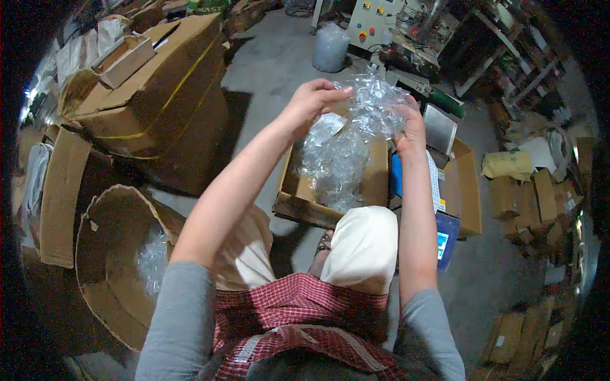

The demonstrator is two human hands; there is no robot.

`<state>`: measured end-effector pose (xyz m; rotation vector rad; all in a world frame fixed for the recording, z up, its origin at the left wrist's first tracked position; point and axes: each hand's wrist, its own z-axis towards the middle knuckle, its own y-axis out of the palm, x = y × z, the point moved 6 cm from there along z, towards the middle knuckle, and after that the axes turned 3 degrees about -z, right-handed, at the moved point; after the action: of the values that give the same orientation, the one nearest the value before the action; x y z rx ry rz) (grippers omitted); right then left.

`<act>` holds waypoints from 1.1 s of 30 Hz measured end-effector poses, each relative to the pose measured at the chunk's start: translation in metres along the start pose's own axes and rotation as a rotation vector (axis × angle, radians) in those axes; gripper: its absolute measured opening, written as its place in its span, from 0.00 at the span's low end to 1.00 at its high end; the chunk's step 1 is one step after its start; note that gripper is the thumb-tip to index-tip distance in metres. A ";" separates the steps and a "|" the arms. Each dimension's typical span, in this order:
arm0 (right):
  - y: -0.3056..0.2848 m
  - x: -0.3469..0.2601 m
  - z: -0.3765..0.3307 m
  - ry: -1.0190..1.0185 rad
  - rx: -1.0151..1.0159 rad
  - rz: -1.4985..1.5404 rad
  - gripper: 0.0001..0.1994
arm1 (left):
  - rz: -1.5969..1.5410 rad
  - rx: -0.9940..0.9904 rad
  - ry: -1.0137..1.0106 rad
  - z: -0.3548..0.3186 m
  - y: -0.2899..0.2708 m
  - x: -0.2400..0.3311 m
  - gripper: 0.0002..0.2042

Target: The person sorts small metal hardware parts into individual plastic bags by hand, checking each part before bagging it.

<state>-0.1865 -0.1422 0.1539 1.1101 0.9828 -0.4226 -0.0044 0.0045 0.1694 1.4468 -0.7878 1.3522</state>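
Observation:
A loose clump of small clear plastic pieces (pixel 375 101) is held up between my hands, above an open cardboard box (pixel 298 206). My right hand (pixel 410 127) is closed around the clump's right side, its fingers partly hidden by the shiny plastic. At the left edge, my left hand (pixel 311 105) has thumb and fingers drawn together in a pinch, with bits of plastic at the tips. More of the same clear pieces (pixel 333 165) lie heaped in the box below, in front of my knees. A white printed label or paper (pixel 327 127) rests on that heap.
At lower left stands a round-sided cardboard container (pixel 105 273) with some clear plastic (pixel 152 260) inside. A large strapped carton (pixel 152 108) is at upper left. To the right are another open box (pixel 467 184) and a blue device (pixel 447 238). A control-panel machine (pixel 372 25) stands ahead.

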 end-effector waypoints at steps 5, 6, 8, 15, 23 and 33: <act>0.007 -0.001 -0.003 0.007 -0.015 -0.022 0.26 | -0.747 0.203 0.084 0.011 -0.047 -0.009 0.06; 0.008 -0.001 -0.003 0.006 -0.013 -0.027 0.26 | -0.791 0.235 0.051 0.010 -0.052 -0.008 0.05; 0.006 -0.004 -0.007 -0.086 0.061 -0.027 0.24 | -0.838 0.267 0.018 0.006 -0.062 -0.012 0.05; 0.020 -0.006 -0.031 -0.322 0.163 -0.070 0.21 | 0.218 -0.088 -0.345 -0.029 -0.004 -0.030 0.19; -0.006 -0.003 -0.022 -0.278 0.226 -0.012 0.21 | -0.517 0.044 -0.227 -0.011 -0.008 -0.040 0.06; -0.018 0.000 -0.025 -0.173 0.187 0.186 0.24 | -0.144 0.085 -0.201 -0.007 0.002 -0.053 0.23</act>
<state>-0.2109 -0.1275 0.1415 1.2982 0.6918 -0.4570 -0.0175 0.0025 0.1173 1.6927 -0.7461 1.1554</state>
